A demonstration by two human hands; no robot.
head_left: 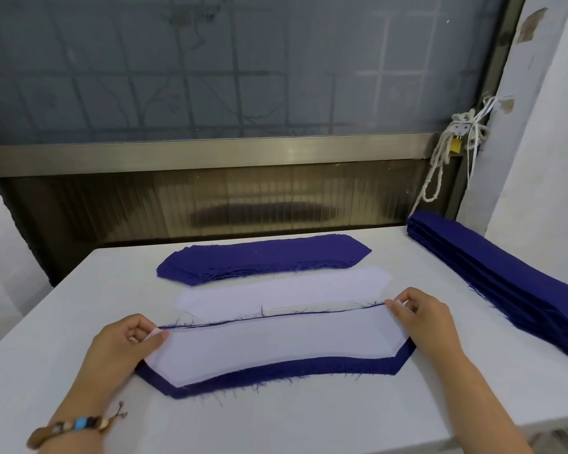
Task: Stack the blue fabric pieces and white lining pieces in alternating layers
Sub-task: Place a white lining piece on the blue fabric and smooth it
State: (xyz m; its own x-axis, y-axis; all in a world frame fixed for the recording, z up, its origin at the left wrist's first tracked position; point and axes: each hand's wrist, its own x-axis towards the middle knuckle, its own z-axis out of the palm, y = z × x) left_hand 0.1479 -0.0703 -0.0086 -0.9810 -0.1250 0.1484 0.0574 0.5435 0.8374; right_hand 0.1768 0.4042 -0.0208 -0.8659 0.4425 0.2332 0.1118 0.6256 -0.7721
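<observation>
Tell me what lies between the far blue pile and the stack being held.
White lining lies flat on its own there; the head view shows it.

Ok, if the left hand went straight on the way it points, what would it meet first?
Probably the loose white lining piece lying flat just beyond the left hand, before the far blue stack; heights are hard to judge.

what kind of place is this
Likely a garment sewing workshop: stacks of identically cut blue fabric pieces, matching white lining pieces, all laid out on a wide white worktable.
</observation>
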